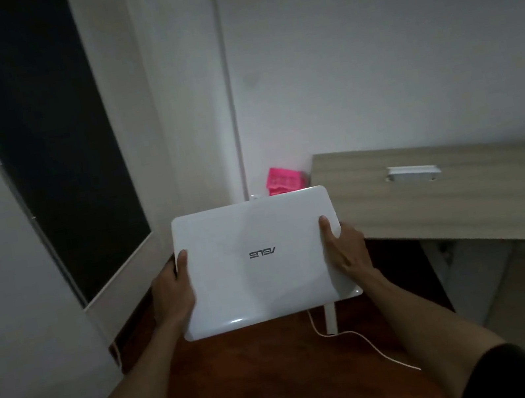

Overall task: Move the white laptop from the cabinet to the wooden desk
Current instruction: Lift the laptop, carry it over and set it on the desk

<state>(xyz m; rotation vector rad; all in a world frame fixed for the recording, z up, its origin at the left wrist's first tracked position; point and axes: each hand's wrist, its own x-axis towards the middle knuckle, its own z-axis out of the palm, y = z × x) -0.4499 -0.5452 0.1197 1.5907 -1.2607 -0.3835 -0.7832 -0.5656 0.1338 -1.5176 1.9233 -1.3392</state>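
Note:
The white laptop (pixel 260 258) is closed, lid up, with its logo upside down to me. I hold it flat in the air above the dark floor. My left hand (pixel 173 288) grips its left edge and my right hand (pixel 343 246) grips its right edge, thumbs on top of the lid. The wooden desk (pixel 462 196) stands to the right, its near left corner just beyond the laptop's right side. The cabinet is not in view.
A white object (pixel 412 171) lies on the desk near the wall. A pink package (pixel 284 179) sits in the corner behind the laptop. A white cable (pixel 364 338) trails over the reddish floor beside a white desk leg (pixel 330 319). A dark window (pixel 47 148) is at left.

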